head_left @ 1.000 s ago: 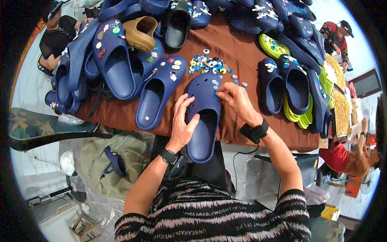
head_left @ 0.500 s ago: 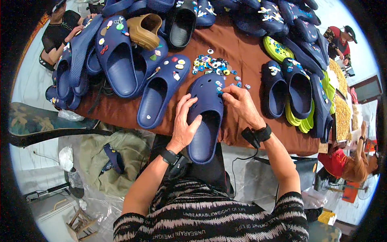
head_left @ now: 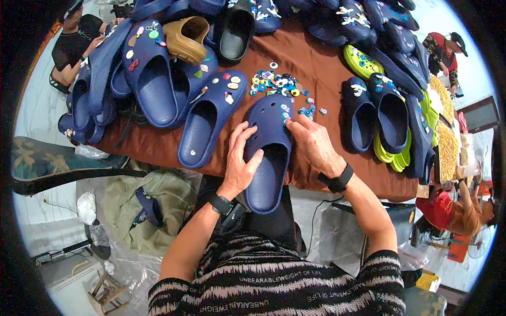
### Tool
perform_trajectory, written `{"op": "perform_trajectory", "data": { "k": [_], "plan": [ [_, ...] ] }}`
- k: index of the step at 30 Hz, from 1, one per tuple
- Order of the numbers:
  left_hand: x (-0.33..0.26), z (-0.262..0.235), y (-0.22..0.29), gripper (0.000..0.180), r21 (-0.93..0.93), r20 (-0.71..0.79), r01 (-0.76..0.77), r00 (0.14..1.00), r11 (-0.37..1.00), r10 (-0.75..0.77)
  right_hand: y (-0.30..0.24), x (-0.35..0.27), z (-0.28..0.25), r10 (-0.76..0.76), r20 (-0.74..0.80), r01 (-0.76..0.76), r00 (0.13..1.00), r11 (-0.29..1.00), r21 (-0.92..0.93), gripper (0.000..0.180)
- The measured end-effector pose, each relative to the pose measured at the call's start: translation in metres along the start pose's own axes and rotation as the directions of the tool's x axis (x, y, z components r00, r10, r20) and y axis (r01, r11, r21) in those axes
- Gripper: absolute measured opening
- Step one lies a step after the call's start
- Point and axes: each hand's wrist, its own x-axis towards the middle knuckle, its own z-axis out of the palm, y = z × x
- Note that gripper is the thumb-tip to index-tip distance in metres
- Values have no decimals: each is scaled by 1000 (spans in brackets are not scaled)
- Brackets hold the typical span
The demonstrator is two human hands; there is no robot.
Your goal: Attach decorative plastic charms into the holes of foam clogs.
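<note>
A navy clog (head_left: 266, 181) lies with its toe on the table's edge and its heel toward me. My left hand (head_left: 242, 152) is closed around its left side, fingers on the upper and thumb by the foot opening. A short row of small round shoe charms (head_left: 285, 108) sits on the right part of the upper. My right hand (head_left: 316, 142) is bent against that side, fingertips closed at the lowest charm; its thumb is mostly hidden. Beyond the toe lies a pile of loose charms (head_left: 276, 83), with a few more loose charms (head_left: 307, 111) right of the clog.
Decorated navy clogs (head_left: 213, 118) crowd the brown-covered table (head_left: 321, 63) at left, with a tan clog (head_left: 185, 39) and black clog (head_left: 236, 34) behind. Dark clogs (head_left: 390, 113) and a lime clog (head_left: 363, 63) stand at right. Other people (head_left: 445, 52) are beyond both sides.
My right hand has turned knuckles-up and its fingertips have come in slightly left, onto the clog's edge. My left hand and the clog stay almost in place.
</note>
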Motion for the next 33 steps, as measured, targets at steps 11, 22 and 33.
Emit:
{"op": "perform_trajectory", "data": {
  "k": [11, 22, 33],
  "plan": [
    [2, 0, 2, 55, 6, -29, 8, 1000, 1000, -8, 11, 5, 0, 25, 107, -50, 994, 969, 240, 30],
    [0, -1, -1, 55, 17, -1, -4, 1000, 1000, 4, 10, 2, 10, 123, 1, -114, 992, 921, 374, 23],
    [0, -2, -1, 56, 20, 14, -8, 1000, 1000, 7, 19, 16, 1, 77, 83, -103, 994, 920, 378, 23]
  ]
}}
